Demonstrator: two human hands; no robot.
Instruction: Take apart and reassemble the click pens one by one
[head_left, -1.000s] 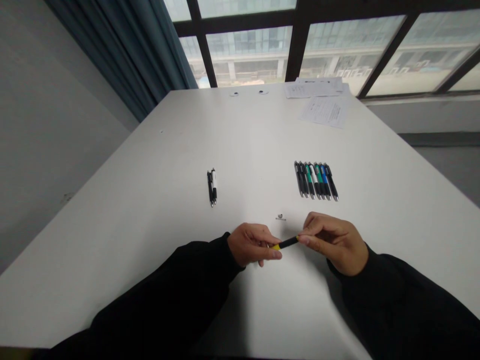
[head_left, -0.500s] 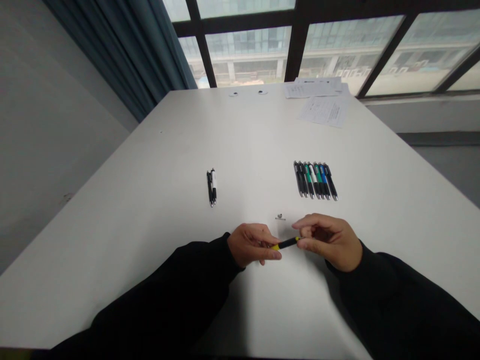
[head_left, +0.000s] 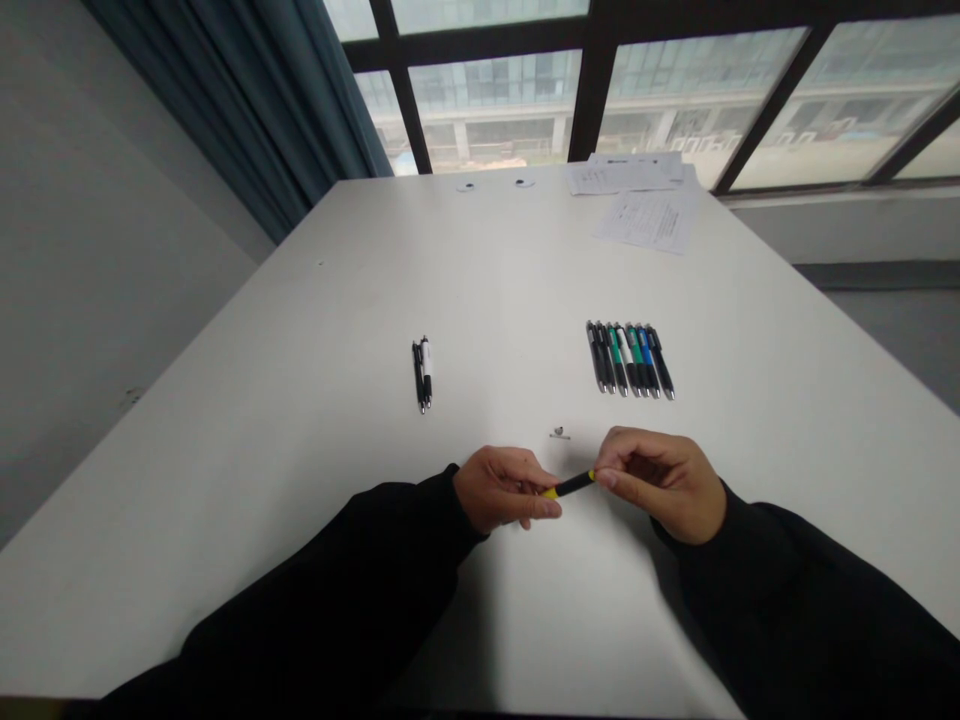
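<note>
A yellow and black pen (head_left: 574,484) is held between my two hands above the near part of the white table (head_left: 495,270). My left hand (head_left: 504,488) grips its yellow barrel between thumb and fingers, covering much of it. At the pen's other end, the thumb and forefinger of my right hand (head_left: 664,482) pinch the yellow tip; whatever small part lies inside that pinch is hidden. Just beyond the pen lie small metallic parts (head_left: 559,433), one of them thin and straight; they are too small to make out fully.
Left of centre lie a black pen (head_left: 418,378) and a white pen with black grip (head_left: 427,370), side by side. To the right, several pens (head_left: 630,360) form a row. Paper sheets (head_left: 645,218) rest at the far right, near the window.
My right forefinger has come down, closing with the thumb on the pen's tip. The left hand keeps its hold, almost unmoved.
</note>
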